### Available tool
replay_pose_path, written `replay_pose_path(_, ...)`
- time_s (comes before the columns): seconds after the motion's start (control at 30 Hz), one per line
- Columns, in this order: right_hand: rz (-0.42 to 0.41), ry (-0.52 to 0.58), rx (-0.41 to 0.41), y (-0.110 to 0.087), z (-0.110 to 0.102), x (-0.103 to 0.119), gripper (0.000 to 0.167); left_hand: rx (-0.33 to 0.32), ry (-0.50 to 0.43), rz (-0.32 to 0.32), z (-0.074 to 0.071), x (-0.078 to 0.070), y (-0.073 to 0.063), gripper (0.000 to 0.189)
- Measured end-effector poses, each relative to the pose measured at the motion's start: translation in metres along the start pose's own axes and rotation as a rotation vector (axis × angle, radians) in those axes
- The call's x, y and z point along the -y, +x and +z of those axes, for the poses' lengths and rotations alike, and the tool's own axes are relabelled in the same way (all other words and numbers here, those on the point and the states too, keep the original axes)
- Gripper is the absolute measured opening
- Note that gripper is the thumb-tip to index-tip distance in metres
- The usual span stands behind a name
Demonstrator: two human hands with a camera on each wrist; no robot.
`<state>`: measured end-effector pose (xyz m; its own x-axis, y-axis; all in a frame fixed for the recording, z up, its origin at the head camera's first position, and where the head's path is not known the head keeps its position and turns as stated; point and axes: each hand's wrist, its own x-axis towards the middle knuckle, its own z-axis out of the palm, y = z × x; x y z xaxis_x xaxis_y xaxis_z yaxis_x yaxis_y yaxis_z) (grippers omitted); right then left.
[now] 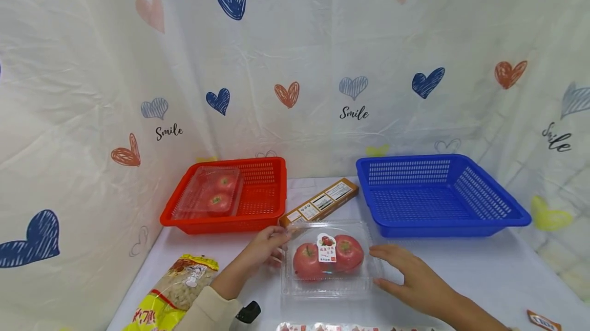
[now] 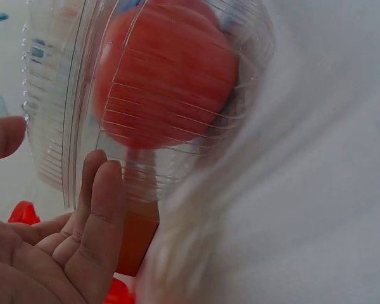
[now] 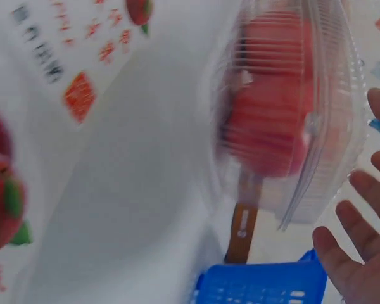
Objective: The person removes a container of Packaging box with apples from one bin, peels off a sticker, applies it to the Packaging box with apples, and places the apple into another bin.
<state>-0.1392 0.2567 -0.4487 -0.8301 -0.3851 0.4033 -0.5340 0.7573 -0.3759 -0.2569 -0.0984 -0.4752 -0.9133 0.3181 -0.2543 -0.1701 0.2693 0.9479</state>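
Observation:
A clear plastic clamshell box (image 1: pixel 329 285) with two red apples (image 1: pixel 349 253) inside lies on the white table, a white apple-print label (image 1: pixel 327 249) on its lid. My left hand (image 1: pixel 264 250) is at the box's left side; in the left wrist view its fingertips (image 2: pixel 106 183) overlap the rim, with the thumb spread away. On the right side, my right hand (image 1: pixel 412 277) is held with fingers apart. The right wrist view shows those fingers (image 3: pixel 361 228) extended beside the box, none curled round it.
At the back left, a red basket (image 1: pixel 276 208) holds another clear box of apples (image 1: pixel 216 195). A blue basket (image 1: pixel 442 231) stands back right, with a long brown carton (image 1: pixel 322 200) between. A yellow bag (image 1: pixel 177 290), a label strip (image 1: pixel 341 327) and a small orange packet (image 1: pixel 544 321) lie nearer.

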Motion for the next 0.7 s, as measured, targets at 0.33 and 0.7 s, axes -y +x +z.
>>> replay_pose_path(0.33, 0.404, 0.497, 0.420, -0.007, 0.005, -0.026, 0.059, -0.006, 0.028, 0.019, 0.002, -0.002, 0.007, 0.065)
replay_pose_path(0.7, 0.396, 0.915, 0.443, -0.003, 0.013, -0.037, 0.039, -0.010, 0.019, 0.005, -0.008, 0.004, 0.000, 0.054)
